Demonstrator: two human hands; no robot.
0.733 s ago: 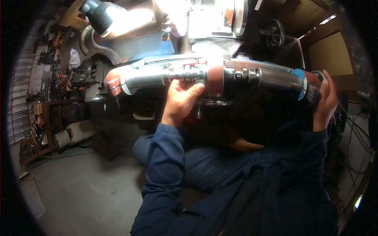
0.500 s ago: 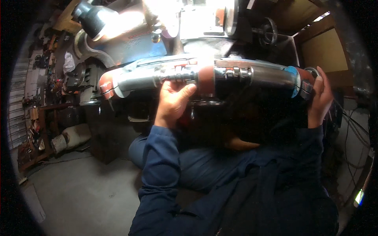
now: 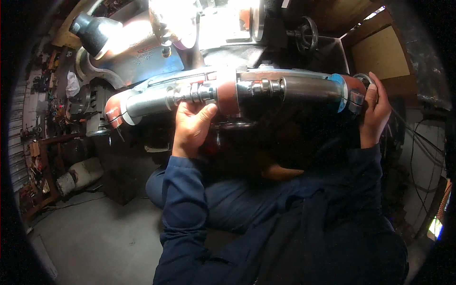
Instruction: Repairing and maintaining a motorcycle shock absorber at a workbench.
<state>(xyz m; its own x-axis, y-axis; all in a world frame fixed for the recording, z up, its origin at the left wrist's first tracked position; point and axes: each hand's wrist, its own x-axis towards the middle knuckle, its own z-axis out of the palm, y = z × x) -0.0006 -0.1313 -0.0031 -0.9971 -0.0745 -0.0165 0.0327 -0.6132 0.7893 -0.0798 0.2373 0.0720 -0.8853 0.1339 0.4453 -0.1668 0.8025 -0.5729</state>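
Note:
A long machine fixture with red end brackets (image 3: 114,110) lies across the view. A shiny metal shaft with several stepped collars (image 3: 192,93) runs along it, passing a red middle block (image 3: 228,95). My left hand (image 3: 192,128) grips the shaft from below, just left of that block, with the thumb up against it and the fingertips hidden behind. Grey cylinders (image 3: 149,101) flank the collars on both sides. At the far right end, my right hand (image 3: 377,111) curls over a round metal rim (image 3: 365,77), beside a blue ring (image 3: 340,91). Its palm side is partly hidden.
A black lamp (image 3: 95,35) lights the machine from upper left. Behind the fixture are a blue-grey machine body (image 3: 152,64) and a handwheel (image 3: 309,35). Tools crowd a rack (image 3: 45,95) at left. Cables (image 3: 413,137) hang at right. Concrete floor (image 3: 104,242) shows lower left.
The whole view has shifted, so the machine and both hands appear further left. Both hands stay at the same spots on the fixture, and the shaft's collars look slightly turned.

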